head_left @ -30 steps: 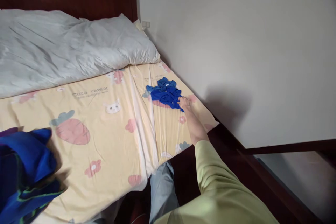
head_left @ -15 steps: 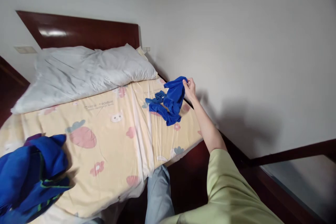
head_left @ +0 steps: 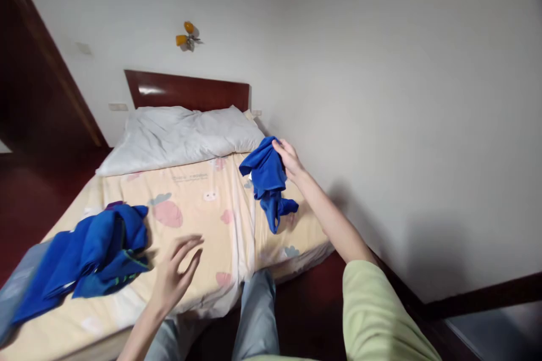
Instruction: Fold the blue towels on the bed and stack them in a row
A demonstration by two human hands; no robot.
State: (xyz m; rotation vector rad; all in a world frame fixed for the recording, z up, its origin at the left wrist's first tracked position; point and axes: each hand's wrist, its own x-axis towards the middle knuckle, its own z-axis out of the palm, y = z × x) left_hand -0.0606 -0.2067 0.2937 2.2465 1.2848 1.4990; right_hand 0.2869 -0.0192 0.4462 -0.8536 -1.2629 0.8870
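Note:
A crumpled blue cloth [head_left: 269,172] hangs from my right hand [head_left: 289,159], pinched at its top between thumb and fingers. Its lower end dangles over the right part of the bed, near the wall. My left hand [head_left: 175,273] is above the front of the bed, fingers curved and apart from the thumb, holding nothing. To its left lies a heap of blue clothing [head_left: 99,248] with green trim and a bit of purple at the top. The patterned bed sheet [head_left: 203,248] is cream with strawberries.
A grey-white pillow [head_left: 182,138] lies against the dark red headboard [head_left: 190,90]. Grey-blue fabric [head_left: 21,287] sits at the bed's left edge. A wall lamp [head_left: 186,39] is above, and a plain wall [head_left: 402,96] borders the right side.
My left hand has come into view. The cloth in my right hand has been lifted and hangs differently, slightly further left. The camera view has tilted up and shows more of the room.

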